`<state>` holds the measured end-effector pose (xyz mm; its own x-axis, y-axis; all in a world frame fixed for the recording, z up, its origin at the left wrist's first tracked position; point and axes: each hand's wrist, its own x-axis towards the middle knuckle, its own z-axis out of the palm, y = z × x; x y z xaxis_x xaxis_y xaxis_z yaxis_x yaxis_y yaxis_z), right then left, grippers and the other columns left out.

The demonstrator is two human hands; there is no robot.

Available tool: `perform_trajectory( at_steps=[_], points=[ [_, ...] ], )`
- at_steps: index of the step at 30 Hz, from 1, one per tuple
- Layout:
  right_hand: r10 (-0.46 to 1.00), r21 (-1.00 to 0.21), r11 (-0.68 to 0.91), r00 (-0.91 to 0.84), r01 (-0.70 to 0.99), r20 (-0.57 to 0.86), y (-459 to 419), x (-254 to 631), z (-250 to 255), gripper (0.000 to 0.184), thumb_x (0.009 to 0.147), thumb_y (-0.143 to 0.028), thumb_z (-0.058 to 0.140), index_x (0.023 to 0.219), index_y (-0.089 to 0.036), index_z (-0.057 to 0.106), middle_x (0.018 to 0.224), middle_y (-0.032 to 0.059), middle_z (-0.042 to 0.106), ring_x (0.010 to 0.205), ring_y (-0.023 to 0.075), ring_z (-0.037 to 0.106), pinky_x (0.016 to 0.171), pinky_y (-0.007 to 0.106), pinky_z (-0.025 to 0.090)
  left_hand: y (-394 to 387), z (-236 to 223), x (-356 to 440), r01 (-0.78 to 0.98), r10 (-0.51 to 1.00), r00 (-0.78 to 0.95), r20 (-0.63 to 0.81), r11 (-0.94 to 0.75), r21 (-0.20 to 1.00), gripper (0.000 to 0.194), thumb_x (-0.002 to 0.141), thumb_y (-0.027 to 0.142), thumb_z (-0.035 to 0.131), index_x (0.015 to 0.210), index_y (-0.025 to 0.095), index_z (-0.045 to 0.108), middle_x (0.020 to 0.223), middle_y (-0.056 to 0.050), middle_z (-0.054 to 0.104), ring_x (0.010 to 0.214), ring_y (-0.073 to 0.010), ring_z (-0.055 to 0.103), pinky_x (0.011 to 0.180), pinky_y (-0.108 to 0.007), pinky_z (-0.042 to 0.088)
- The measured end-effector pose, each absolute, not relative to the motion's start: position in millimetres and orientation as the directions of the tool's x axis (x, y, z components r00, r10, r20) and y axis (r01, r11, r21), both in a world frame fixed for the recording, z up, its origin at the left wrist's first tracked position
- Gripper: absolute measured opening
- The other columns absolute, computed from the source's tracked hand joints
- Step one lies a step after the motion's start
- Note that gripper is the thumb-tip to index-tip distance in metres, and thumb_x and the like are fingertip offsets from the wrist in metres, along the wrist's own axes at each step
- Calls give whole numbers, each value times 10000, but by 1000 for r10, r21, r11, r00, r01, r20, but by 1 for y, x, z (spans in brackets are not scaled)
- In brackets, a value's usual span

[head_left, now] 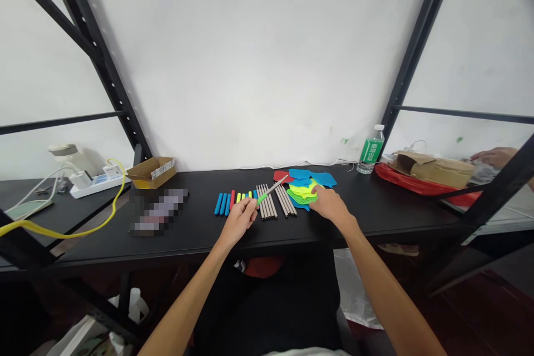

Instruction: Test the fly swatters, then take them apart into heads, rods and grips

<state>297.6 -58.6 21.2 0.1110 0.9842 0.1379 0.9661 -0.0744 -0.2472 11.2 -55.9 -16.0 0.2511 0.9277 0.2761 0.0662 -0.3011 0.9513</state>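
Note:
My left hand (239,222) is closed on a telescopic rod with a green grip (271,191), its metal end slanting up to the right. My right hand (329,204) reaches over a pile of plastic fly swatter heads, its fingers closed at the edge of a yellow-green fly swatter head (302,192); the fingertips are partly hidden. Blue heads (323,179) and a red head (282,176) lie behind. Between my hands are two groups of bare metal rods (267,208) (286,201). Blue grips (222,204) lie left, beside a red grip (232,198) and yellow ones.
On the black table (187,245), an open cardboard box (152,172) and a pixelated patch sit left. A water bottle (371,150) stands back right. Power strip (100,182) and yellow cable (112,211) are far left. Another person's hand (494,156) shows far right.

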Motion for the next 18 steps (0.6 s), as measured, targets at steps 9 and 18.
perform_trajectory(
  at_steps=[9, 18],
  points=[
    [971, -236, 37, 21, 971, 237, -80, 315, 55, 241, 871, -216, 494, 833, -186, 729, 783, 100, 678, 793, 239, 649, 676, 295, 360, -57, -15, 11, 69, 931, 253, 264, -290, 955, 422, 917, 576, 491, 835, 165, 537, 563, 63, 455, 384, -42, 334, 372, -174, 215],
    [895, -211, 49, 51, 976, 443, -95, 325, 77, 359, 985, -390, 400, 940, -199, 701, 938, 103, 680, 893, 245, 621, 749, 308, 389, -56, -16, 10, 81, 928, 254, 272, -301, 950, 427, 919, 575, 486, 836, 161, 550, 556, 64, 448, 388, -41, 335, 379, -174, 219]
  ],
)
